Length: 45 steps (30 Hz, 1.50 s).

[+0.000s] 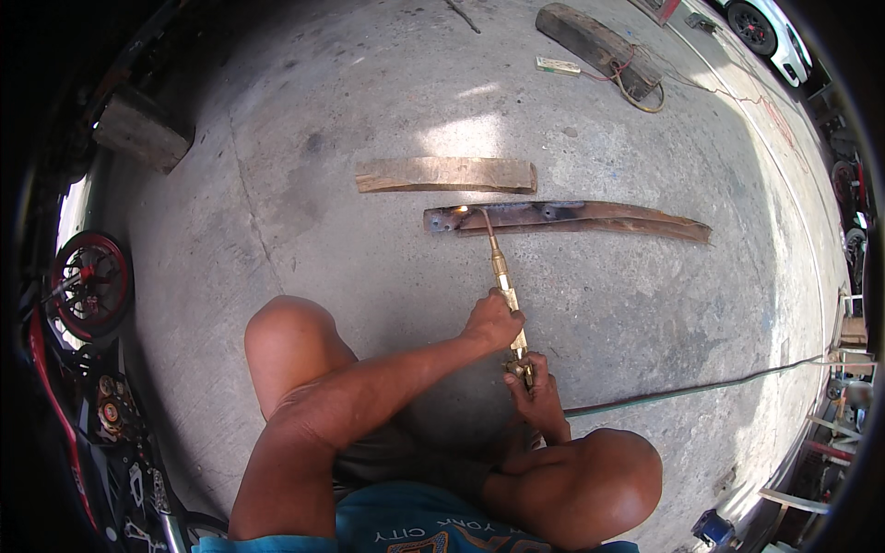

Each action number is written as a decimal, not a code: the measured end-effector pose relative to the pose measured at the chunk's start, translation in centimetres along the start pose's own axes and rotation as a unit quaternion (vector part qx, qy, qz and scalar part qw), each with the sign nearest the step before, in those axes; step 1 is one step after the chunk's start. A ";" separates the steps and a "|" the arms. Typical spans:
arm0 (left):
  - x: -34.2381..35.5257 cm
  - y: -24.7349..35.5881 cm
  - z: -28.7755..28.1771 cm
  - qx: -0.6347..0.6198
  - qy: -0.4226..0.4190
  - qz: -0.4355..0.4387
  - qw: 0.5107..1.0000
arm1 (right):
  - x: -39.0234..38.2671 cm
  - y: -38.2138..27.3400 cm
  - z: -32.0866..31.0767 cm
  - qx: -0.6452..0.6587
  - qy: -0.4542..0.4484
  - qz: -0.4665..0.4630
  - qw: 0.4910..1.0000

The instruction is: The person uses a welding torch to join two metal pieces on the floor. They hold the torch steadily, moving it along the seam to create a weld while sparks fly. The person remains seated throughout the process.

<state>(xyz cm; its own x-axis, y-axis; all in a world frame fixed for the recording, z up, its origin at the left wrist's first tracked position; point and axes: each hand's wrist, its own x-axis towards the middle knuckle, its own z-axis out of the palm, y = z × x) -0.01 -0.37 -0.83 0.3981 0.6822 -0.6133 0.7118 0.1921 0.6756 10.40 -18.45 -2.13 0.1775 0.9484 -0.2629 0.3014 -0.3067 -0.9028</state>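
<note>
Both hands, left hand (493,320) and right hand (535,392), are gripping the brass cutting torch (505,293), its long axis pointing away toward the rusty metal bar (572,219).

The torch (502,276) tip rests on the metal strip (572,218), wooden plank (447,174) just behind.

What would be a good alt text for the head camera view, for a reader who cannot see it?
A squatting person holds a brass cutting torch with both hands, left hand forward and right hand at the rear, its tip at the end of a rusty metal strip on a concrete floor. A wooden plank lies just beyond.
</note>
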 end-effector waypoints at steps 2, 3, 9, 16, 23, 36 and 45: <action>0.0 -0.2 -0.2 0.006 0.005 -0.001 1.000 | 0.1 0.1 0.2 0.002 -0.003 -0.003 1.000; 0.0 -0.1 -0.2 0.003 0.002 0.000 1.000 | 0.1 0.1 0.2 0.004 -0.004 0.001 1.000; 0.1 -0.1 0.0 -0.005 -0.002 0.005 1.000 | 0.0 0.2 0.0 0.009 -0.005 0.017 1.000; 0.2 -0.2 -0.1 0.002 -0.001 0.002 1.000 | 0.1 0.4 0.2 0.005 -0.007 0.005 1.000; 0.1 -0.1 -0.1 0.001 -0.007 0.003 1.000 | 0.1 0.3 0.1 0.003 -0.007 0.002 1.000; 0.1 -0.3 -0.2 -0.010 -0.001 0.002 1.000 | 0.1 0.2 0.2 0.006 -0.012 0.006 1.000; -0.3 0.5 -0.3 -0.019 -0.010 -0.008 1.000 | 0.1 -0.6 -0.3 0.001 -0.009 0.005 1.000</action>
<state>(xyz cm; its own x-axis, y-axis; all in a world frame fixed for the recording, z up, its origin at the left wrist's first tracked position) 0.09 -0.24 -0.21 0.3978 0.6647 -0.6324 0.6960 0.2305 0.6801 10.50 -18.17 -1.57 0.1641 0.9466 -0.2776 0.2972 -0.3158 -0.9011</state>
